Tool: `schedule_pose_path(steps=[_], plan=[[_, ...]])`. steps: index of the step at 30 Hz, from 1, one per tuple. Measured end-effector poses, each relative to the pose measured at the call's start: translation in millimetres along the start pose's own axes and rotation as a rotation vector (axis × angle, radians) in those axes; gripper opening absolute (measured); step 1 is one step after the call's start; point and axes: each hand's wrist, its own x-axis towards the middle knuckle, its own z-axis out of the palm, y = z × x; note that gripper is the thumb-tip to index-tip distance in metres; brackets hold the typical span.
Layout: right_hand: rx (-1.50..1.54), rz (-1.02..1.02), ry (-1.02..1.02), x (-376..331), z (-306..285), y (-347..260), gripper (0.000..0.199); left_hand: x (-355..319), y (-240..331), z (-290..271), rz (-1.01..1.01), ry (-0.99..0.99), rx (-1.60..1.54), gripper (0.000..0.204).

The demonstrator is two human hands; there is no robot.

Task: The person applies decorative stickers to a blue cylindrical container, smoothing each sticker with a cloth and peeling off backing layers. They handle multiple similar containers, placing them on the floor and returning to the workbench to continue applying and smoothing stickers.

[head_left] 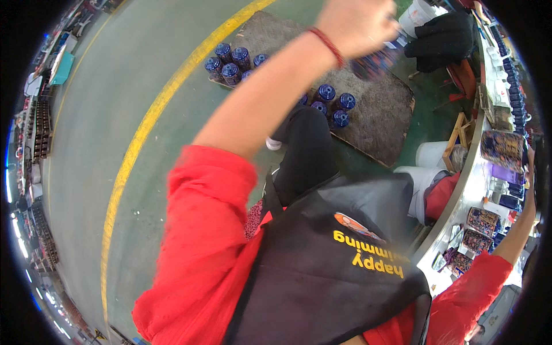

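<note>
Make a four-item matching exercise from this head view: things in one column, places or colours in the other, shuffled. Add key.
Things:
1. Left hand
2. Right hand
3. Blue-topped jars
4. Apron

Places or colours:
A. Black with yellow lettering
B. Standing on the brown board on the floor
C. Next to a blurred patterned item, near the top edge
D. At a patterned container by the bench, far right

Pairs: 1-C, 2-D, 3-B, 4-A

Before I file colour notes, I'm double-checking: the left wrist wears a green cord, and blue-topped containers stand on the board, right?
Not quite: the head view shows a red cord, not green, round the wrist of the left hand. Blue-topped containers do stand on the board.
</note>
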Motion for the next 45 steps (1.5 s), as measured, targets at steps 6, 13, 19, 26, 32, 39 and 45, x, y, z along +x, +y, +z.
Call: schedule_pose_path(steps=[6, 13, 19, 26, 32, 39, 45], plan=[[0.539, -0.054, -0.224, 38.5, 113.8, -87.2, 0.026, -7.7, -160.3, -43.6, -0.122, -0.009, 0.309, 0.024], [0.711, -0.311, -0.339, 62.1, 239.0, -253.5, 0.016, -41.3, -321.8, 0.7, -0.515, -0.116, 0.561, 0.025], [0.725, -0.480, -0.312, 106.8, 335.6, -382.3, 0.017, -71.6, -439.4, 46.7, -0.646, -0.211, 0.784, 0.035], [0.827, -0.622, -0.416, 149.3, 444.2, -556.8, 0.028, -112.8, -544.8, 88.0, -0.825, -0.383, 0.733, 0.038], [0.887, -0.863, -0.375, 155.1, 555.2, -721.1, 0.031, -168.5, -609.9, 115.2, -0.935, -0.309, 0.627, 0.031], [0.916, -0.988, -0.353, 145.3, 639.7, -886.5, 0.033, -207.0, -652.3, 130.6, -0.909, -0.316, 0.639, 0.026], [0.920, -1.007, -0.294, 121.8, 665.1, -982.0, 0.028, -213.1, -655.8, 124.8, -0.968, -0.399, 0.618, 0.026]])
